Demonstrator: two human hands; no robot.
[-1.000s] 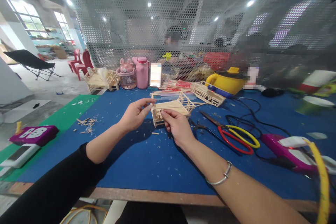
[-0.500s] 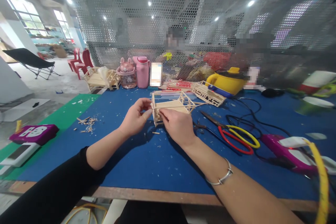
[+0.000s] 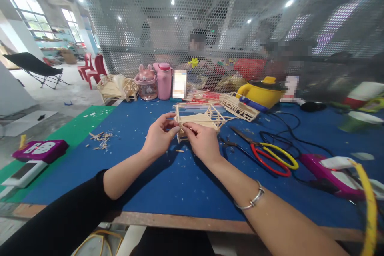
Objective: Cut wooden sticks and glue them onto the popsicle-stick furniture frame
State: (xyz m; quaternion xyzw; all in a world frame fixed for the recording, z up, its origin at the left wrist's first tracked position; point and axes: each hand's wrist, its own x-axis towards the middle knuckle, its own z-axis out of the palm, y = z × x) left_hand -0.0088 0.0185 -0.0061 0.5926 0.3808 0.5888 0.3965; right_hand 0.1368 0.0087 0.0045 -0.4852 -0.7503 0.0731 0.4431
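A small model frame of thin wooden sticks [image 3: 199, 119] stands on the blue table top, with crossed braces at its right end. At its near left corner my left hand [image 3: 160, 134] pinches the end post between thumb and fingers. My right hand [image 3: 204, 140] is closed at the same corner, its thumb and forefinger pressed on the front edge close to the left fingertips. Any small piece between the fingers is too hidden to make out. A short stick offcut [image 3: 179, 151] lies just below the frame.
Scissors with red and yellow handles [image 3: 270, 156] and dark pliers [image 3: 229, 143] lie to the right. A purple glue gun [image 3: 330, 174] is farther right. Stick scraps [image 3: 101, 138] lie left. Behind are a wooden stick piece [image 3: 240, 106], a pink flask [image 3: 164, 82] and a yellow pot [image 3: 262, 92].
My left hand has shifted slightly right, and the two hands' fingertips are now closer together at the frame's corner. The view has moved a little.
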